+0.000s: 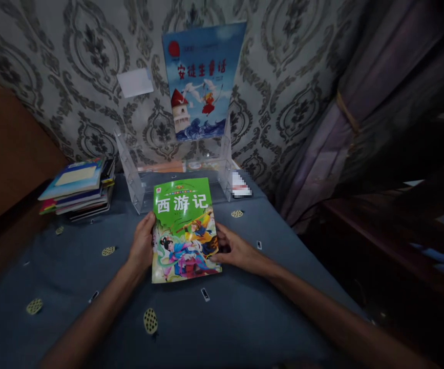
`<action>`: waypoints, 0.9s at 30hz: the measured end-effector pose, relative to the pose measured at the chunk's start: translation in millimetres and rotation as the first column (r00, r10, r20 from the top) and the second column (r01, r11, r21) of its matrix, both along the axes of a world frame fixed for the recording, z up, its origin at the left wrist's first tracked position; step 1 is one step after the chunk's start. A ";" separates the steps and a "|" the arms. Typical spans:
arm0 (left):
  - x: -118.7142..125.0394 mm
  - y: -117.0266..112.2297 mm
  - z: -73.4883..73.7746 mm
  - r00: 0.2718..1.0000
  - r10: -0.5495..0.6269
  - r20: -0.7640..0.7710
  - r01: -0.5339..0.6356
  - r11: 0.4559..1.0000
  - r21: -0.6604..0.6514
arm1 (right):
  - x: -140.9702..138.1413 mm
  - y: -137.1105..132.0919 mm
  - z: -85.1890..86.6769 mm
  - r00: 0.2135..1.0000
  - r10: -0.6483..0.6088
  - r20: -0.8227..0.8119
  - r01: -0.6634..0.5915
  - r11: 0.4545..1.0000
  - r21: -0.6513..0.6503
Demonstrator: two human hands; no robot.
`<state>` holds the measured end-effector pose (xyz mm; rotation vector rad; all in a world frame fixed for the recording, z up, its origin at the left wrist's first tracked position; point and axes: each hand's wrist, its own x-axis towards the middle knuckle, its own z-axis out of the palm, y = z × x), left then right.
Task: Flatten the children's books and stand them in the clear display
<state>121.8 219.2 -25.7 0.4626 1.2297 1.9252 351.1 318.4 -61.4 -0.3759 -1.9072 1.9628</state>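
A green picture book (185, 225) with white lettering and colourful figures on its cover is held in front of me, cover facing up toward the camera. My left hand (144, 241) grips its left edge. On the opposite edge my right hand (232, 249) pinches it, thumb on the cover and fingers behind. Just beyond the book stands a clear acrylic rack (131, 171) with stepped sides. A blue picture book (202, 92) with red lettering stands upright at the back of that rack, near the wall.
To the left lies a stack of books (78, 187) on the blue patterned cloth (110, 302). A white card (135, 82) shows against the patterned wall (99, 46). Brown wood (6, 154) borders the left; a tied purple curtain (317, 154) hangs at the right.
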 end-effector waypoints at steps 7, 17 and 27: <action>-6.0 32.3 6.3 0.989 0.004 -0.146 0.011 0.995 0.100 | -5.2 22.7 15.1 0.999 -0.038 -0.031 0.036 0.996 -0.076; -8.5 73.1 15.7 0.946 0.143 -0.290 -0.088 0.977 0.196 | -32.8 58.4 27.1 0.891 -0.414 -0.185 0.453 0.799 0.396; -0.8 79.6 2.2 0.936 0.221 -0.274 -0.195 0.973 0.121 | -31.2 54.7 5.9 0.852 -0.492 -0.181 0.513 0.710 0.483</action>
